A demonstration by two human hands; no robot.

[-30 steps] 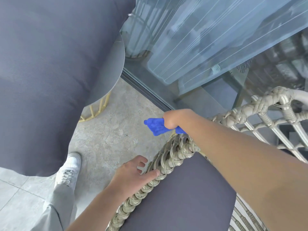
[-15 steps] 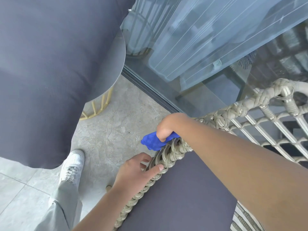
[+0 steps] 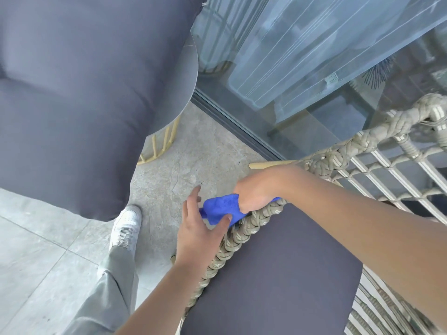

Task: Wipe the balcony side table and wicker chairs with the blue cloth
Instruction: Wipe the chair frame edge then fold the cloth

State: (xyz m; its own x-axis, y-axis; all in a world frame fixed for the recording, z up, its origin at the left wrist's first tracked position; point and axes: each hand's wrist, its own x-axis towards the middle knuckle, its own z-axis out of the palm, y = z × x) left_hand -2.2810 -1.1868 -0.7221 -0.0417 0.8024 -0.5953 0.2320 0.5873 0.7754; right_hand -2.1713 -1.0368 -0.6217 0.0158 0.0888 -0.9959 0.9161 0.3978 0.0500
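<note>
cloth [image 3: 221,209] inside right fingers [image 3: 244,209]

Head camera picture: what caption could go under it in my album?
Right hand grips blue cloth against wicker chair's braided rim; left hand touches the cloth.

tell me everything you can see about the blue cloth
The blue cloth is a bright royal blue, with a nubby, towel-like texture. It is bunched up, not spread flat. The right hand grips it and presses it against the braided rim of the wicker chair, near the front corner beside the grey seat cushion. A crumpled end sticks out to the left past the rim, over the floor. The left hand has straight fingers, and its thumb touches that loose end. Part of the cloth is hidden under the right hand.
</note>
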